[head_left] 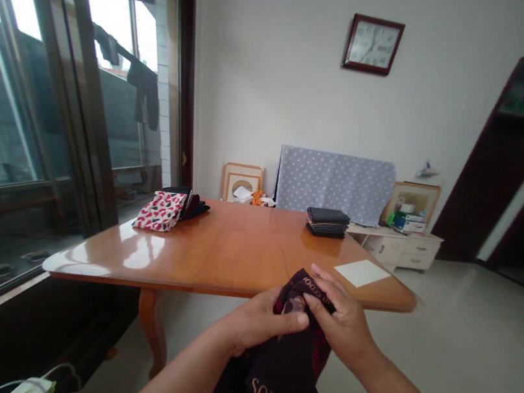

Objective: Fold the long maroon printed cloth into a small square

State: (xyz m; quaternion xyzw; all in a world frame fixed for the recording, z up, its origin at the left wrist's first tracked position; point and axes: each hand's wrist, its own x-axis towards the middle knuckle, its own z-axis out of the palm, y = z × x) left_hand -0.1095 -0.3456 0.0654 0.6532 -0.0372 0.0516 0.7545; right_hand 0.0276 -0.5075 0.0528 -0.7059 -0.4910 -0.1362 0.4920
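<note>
Left hand [264, 319] and right hand [343, 317] clamp their grip on a dark printed cloth [287, 363] before the tabletop [245, 251]; likely light and limp, it is best held by opposite edges.

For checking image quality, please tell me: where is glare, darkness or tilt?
In the head view, white glare lies on the table, at left; sky through the window is washed out; the upper right corner fades to black; the dark cloth shows few folds clearly; the clock appears slanted, its face blurry.
</note>
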